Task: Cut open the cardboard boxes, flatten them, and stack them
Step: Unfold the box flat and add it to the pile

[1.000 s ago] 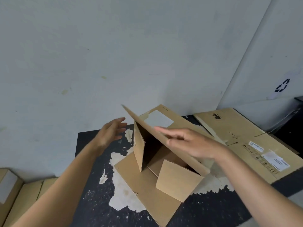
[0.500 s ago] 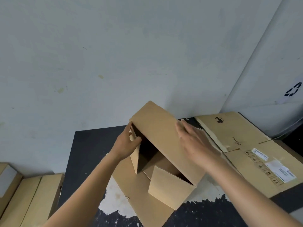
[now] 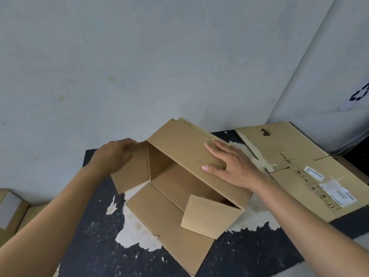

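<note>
- The cardboard box (image 3: pixel 179 176) lies on its side in the middle of the black table (image 3: pixel 89 246), open end facing the camera, so you can look straight into it.
- Its flaps go all over the place. The left flap (image 3: pixel 131 176) swings out to the left, the bottom flap (image 3: pixel 169 226) lies flat on the table toward the camera, and the small right flap (image 3: pixel 209 216) is angled across the opening.
- The left hand (image 3: pixel 115 154) is on the far top edge of that left flap, fingers curled over it in a grip. The fingertips are hidden behind the cardboard.
- The right hand (image 3: pixel 233 166) lies palm down on the box's upper panel (image 3: pixel 185 148). Its fingers are straight and a bit spread, just resting there and not grabbing anything.
- The table's black surface is pretty beat up, with pale patches showing through around the box.
- The flattened boxes (image 3: pixel 299 166) lie at the right end of the table, just beside the open one, with shipping labels on top.
- A couple of closed boxes (image 3: pixel 12 210) sit low at the left edge, off the table.
- A plain grey wall (image 3: pixel 139 66) is behind everything, and a recycling symbol (image 3: pixel 360 94) is partly in view at far right.
</note>
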